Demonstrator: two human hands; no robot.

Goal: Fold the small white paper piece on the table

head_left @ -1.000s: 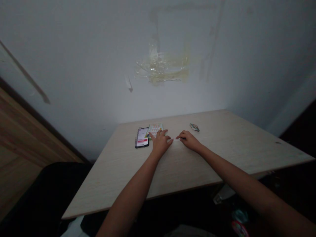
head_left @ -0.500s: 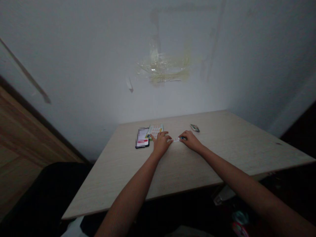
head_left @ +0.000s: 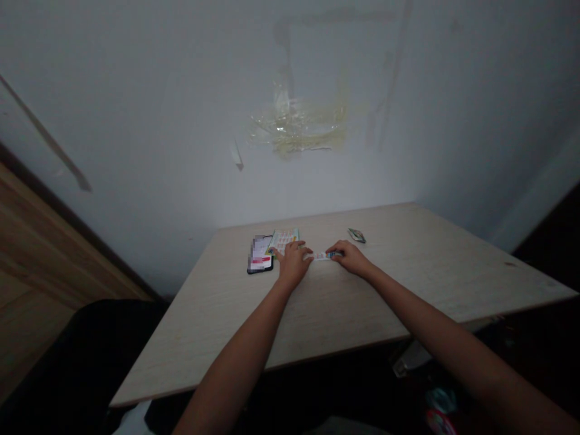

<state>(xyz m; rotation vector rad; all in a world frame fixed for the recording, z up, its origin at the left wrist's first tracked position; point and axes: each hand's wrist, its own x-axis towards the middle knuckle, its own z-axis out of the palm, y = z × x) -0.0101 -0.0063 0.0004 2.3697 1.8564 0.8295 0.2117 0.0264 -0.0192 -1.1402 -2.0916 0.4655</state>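
Observation:
A narrow white paper strip (head_left: 321,256) with small coloured print lies low over the table between my hands. At its left end, my left hand (head_left: 294,263) holds it between thumb and forefinger, the other fingers spread toward a printed sheet (head_left: 285,237). My right hand (head_left: 350,257) pinches the opposite end, where a blue patch shows beside the fingertips. The sheet, covered in rows of small print, partly overlaps a phone (head_left: 260,261) with a lit screen, left of my left hand. Beyond my right hand rests a small folded packet (head_left: 357,235).
The pale wooden table (head_left: 217,314) reaches back to a grey wall (head_left: 172,121) with peeling clear tape (head_left: 299,127). A dark chair-like shape (head_left: 81,356) stands at the left. Unclear objects lie in the dark below the table's right side.
My left hand has shifted slightly left. More of the strip, including its blue patch, now shows between the hands. The phone, sheet and packet stay in place.

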